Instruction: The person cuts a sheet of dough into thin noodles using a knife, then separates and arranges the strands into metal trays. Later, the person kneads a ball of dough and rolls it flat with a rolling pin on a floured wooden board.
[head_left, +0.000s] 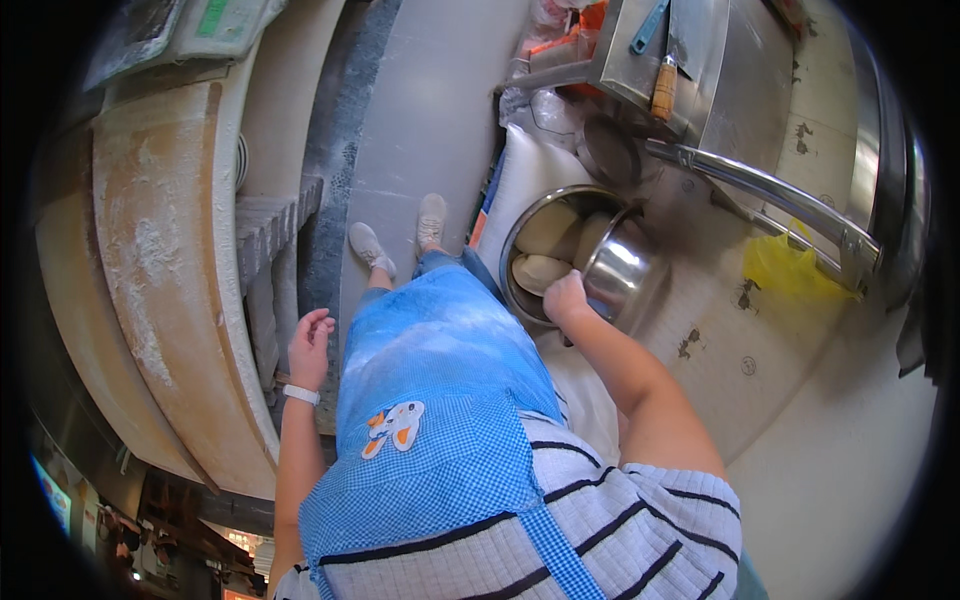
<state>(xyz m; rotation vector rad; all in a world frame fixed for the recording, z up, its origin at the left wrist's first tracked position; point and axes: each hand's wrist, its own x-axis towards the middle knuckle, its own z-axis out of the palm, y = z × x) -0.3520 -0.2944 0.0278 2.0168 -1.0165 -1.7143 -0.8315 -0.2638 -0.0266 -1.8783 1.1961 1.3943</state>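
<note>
My right hand (566, 298) is closed at the near edge of a shiny steel vessel (619, 262), a bowl or deep lid, tilted over the right side of a round steel pot (510, 289). Inside the pot lie several pale, smooth lumps that look like dough (540, 274); the tilted vessel partly covers them. Its grip is partly hidden by the fingers. To the left of the blue checked apron (450, 360), my left hand (311, 349) hangs in the air, fingers loosely bent and holding nothing, near the floured worktable.
At left is a worktable with floured wooden boards (161, 255). A white sack (525, 161) lies beside the pot. A steel counter at upper right holds a wood-handled scraper or blade (665, 90) and a blue-handled tool (649, 28). A yellow plastic bag (787, 266) hangs from a metal rail (780, 191).
</note>
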